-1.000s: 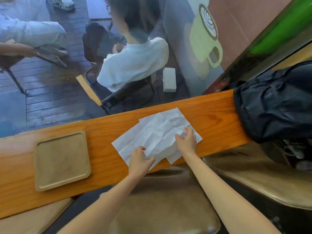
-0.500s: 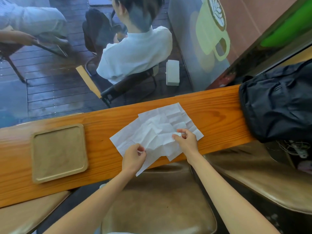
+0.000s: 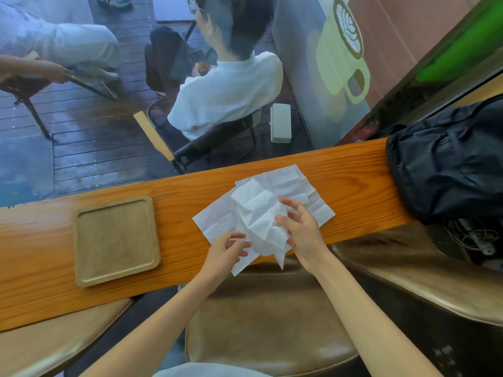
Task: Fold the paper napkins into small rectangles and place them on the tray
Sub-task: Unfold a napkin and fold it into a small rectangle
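Note:
Several creased white paper napkins (image 3: 288, 186) lie overlapping on the narrow wooden counter (image 3: 353, 170). The top napkin (image 3: 258, 216) is raised off the pile and crumpled between my hands. My left hand (image 3: 226, 251) pinches its near left edge. My right hand (image 3: 302, 229) holds its right side with thumb and fingers spread. A square wooden tray (image 3: 117, 240) with nothing on it sits on the counter to the left of the napkins.
A black backpack (image 3: 446, 164) lies on the counter's right end. Brown padded stools (image 3: 266, 317) stand below the counter. Beyond the glass a person in a white shirt (image 3: 226, 91) sits on a chair.
The top napkin, flat under both hands a second ago, is now gathered and lifted off the pile. Both hands went from pressing it to pinching it.

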